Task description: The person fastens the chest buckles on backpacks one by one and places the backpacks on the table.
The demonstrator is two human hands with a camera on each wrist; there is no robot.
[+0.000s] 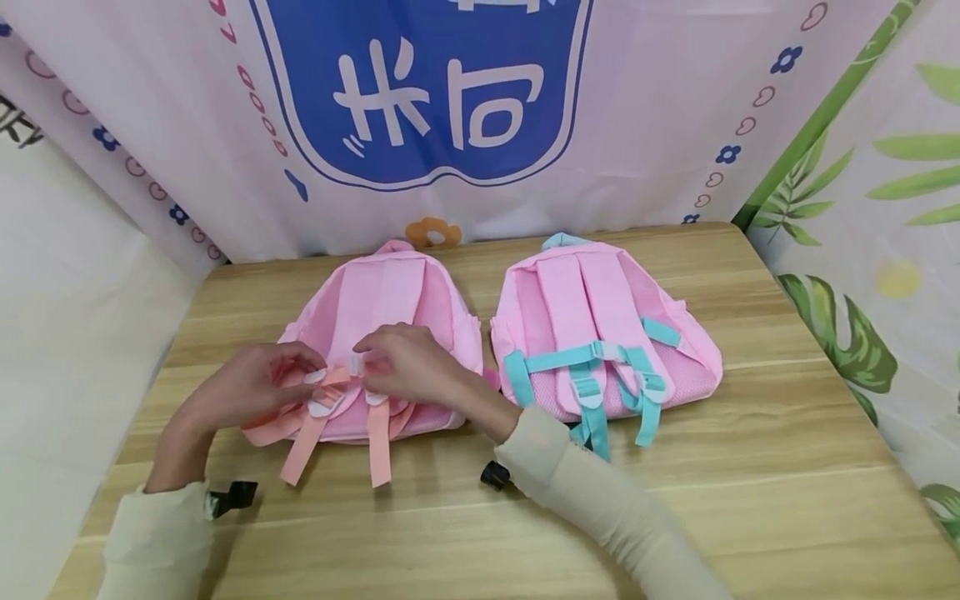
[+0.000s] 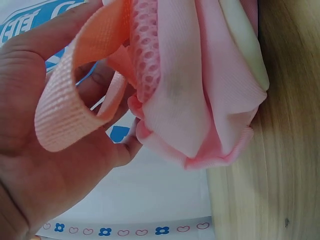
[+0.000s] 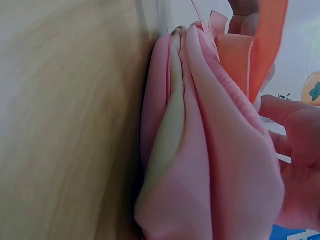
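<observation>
A small pink backpack (image 1: 378, 287) with orange straps lies on the table, its shoulder straps facing up. My left hand (image 1: 243, 387) is at its lower left, pinching a white plastic buckle piece (image 1: 315, 377) on an orange strap. Over the middle of the same backpack, my right hand (image 1: 416, 365) pinches another white buckle piece (image 1: 356, 364). The two pieces are apart, with a short gap between them. In the left wrist view an orange webbing loop (image 2: 65, 110) bulges in front of the palm; the left fingertips are partly hidden there. Two loose orange strap ends (image 1: 380, 450) hang toward the table's front.
A second pink backpack (image 1: 521, 287) with teal straps lies just to the right; its teal chest strap (image 1: 558, 358) crosses both shoulder straps. Under both is a wood-grain table (image 1: 420, 542). A printed cloth backdrop (image 1: 637, 108) rises behind the table.
</observation>
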